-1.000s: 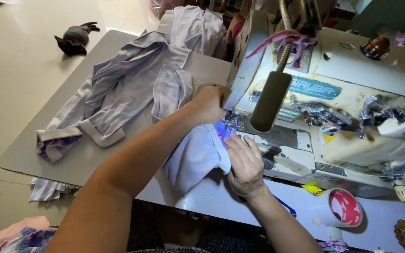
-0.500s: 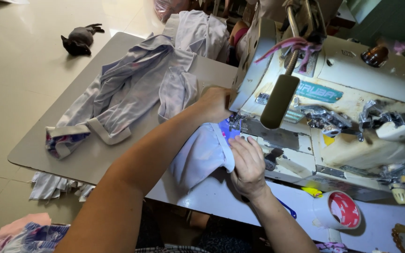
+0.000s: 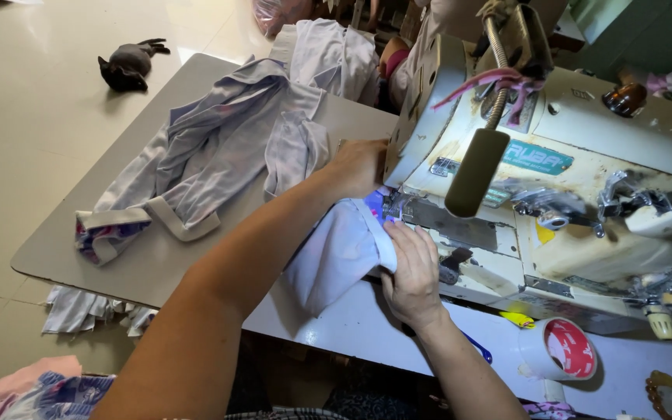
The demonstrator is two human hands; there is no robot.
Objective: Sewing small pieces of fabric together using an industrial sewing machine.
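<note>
Head view: floor far left has a dark cat [image 3: 127, 64] lying on the pale tiles, and scraps of cloth [image 3: 79, 311] hang off the near-left table edge. The grey table [image 3: 64, 257] carries a heap of pale shirts [image 3: 219, 148] with a patterned collar band at its near end. My left hand [image 3: 359, 165] reaches in past the heap, flat on the cloth beside the machine head; I can't tell how its fingers sit, they're hidden. The white piece [image 3: 336, 253] is bunched at the needle under a bluish lamp. My right hand [image 3: 412, 268] is pressed together, pinching its folded edge. Looks like mid-seam feed on the sewing machine [image 3: 554, 179]; next move needs the edge kept straight and fingers off the needle. Tape roll [image 3: 561, 350] near right.
</note>
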